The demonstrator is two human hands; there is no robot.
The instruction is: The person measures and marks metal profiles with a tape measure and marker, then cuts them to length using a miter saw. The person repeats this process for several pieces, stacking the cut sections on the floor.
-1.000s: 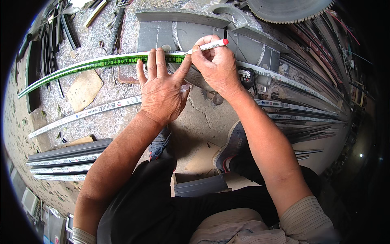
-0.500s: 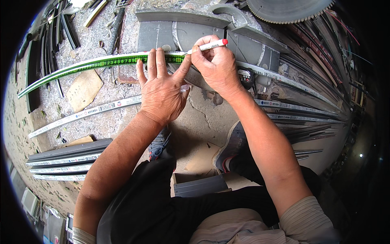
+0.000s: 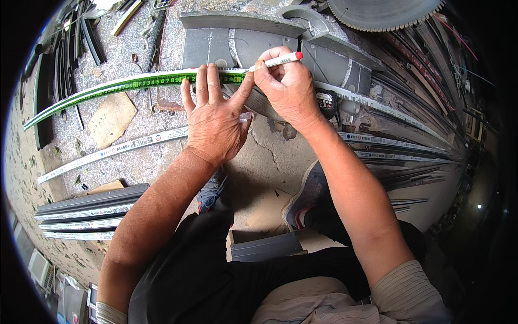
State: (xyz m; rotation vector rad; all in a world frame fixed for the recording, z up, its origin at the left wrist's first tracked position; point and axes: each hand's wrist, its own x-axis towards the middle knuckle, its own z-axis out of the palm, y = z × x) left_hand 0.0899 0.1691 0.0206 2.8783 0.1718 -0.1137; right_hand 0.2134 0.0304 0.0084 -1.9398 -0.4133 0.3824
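No box, bin or tray showed anywhere near the person; everything lay loose on the dusty concrete floor [image 3: 270, 156], which was cracked just below the two hands. Above the hands stood the grey base of a chop saw [image 3: 237, 43], its toothed blade [image 3: 377, 13] well off to the upper right. Dark metal strips fanned out to the right of the hands, and a stack of grey profiles [image 3: 91, 202] lay well to the lower left. A scrap of cardboard [image 3: 110, 119] sat left of the left hand, just under the tape.

The left hand [image 3: 216, 127] lay flat, palm down, fingers spread and straight; its grip was open, closed round nothing, the fingertips pressing the green-and-white measuring tape [image 3: 124, 83] down where it crossed the saw base. The tape ran away from those fingertips in a long curve to the left. Below the hand a white-labelled strip [image 3: 116, 148] passed under the palm, running left and right.

The right hand [image 3: 288, 89] sat just beside the left, thumb nearly touching it. Its grip was closed round a white marker [image 3: 278, 60] with a red cap, pinched between thumb and fingers, the capped end pointing up and right. The writing tip was hidden behind the fingers, down by the tape's end, so whether it touched I could not tell. The person's shoes [image 3: 302, 200] were planted below the wrists.
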